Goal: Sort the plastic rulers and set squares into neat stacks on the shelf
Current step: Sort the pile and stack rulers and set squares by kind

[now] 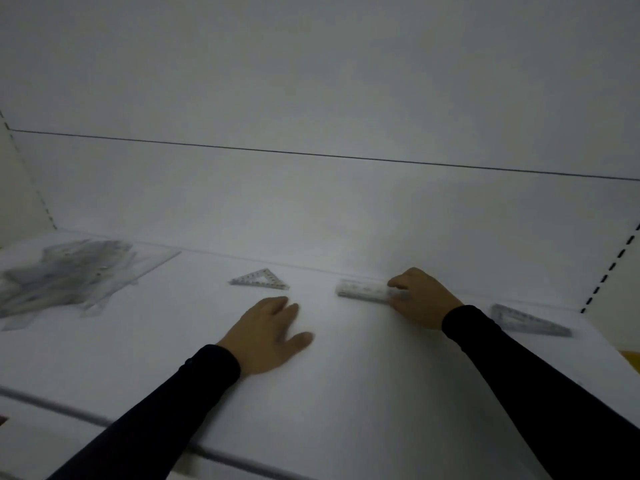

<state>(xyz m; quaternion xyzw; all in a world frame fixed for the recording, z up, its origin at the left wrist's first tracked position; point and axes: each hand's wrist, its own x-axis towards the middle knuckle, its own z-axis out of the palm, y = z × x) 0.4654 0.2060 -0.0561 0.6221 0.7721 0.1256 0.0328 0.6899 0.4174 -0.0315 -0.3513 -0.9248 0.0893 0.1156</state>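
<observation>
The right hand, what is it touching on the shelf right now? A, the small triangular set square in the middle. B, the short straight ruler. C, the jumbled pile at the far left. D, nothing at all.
B: the right hand has its fingers on one end of the short straight ruler, while the small set square lies apart, untouched.

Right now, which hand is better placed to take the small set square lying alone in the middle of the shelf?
The left hand. It lies open on the shelf, just in front of the small set square, and holds nothing. The right hand is busy gripping the short ruler, farther right.
</observation>
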